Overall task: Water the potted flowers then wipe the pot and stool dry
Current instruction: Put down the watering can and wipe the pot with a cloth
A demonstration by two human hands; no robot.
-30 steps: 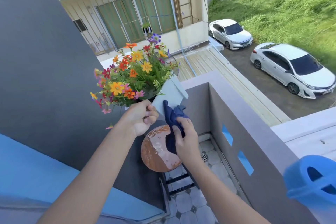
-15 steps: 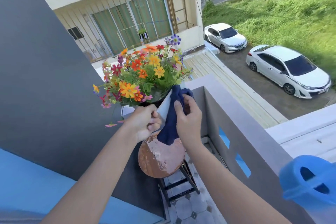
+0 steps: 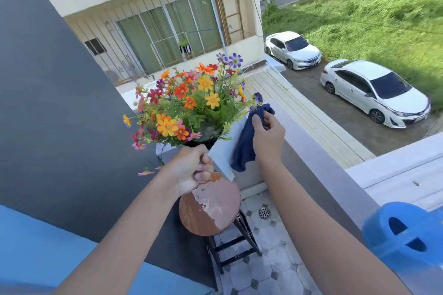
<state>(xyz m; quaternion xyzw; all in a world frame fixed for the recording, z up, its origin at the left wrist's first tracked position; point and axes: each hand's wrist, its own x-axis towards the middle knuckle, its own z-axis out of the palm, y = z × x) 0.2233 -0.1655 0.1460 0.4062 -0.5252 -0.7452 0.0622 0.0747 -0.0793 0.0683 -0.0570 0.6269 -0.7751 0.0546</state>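
A white square pot full of orange, yellow, red and purple flowers is held up in the air, tilted, above a round brown stool. My left hand grips the pot's near lower corner. My right hand presses a dark blue cloth against the pot's right side, near its rim. The stool's seat shows a wet, pale patch on its right half.
A grey balcony wall runs along the right, with a blue watering can on it at the lower right. A dark grey wall stands on the left. The tiled floor below has a drain.
The pot has been lifted higher off the stool. My right hand with the cloth moved up from the pot's bottom edge to its upper right side.
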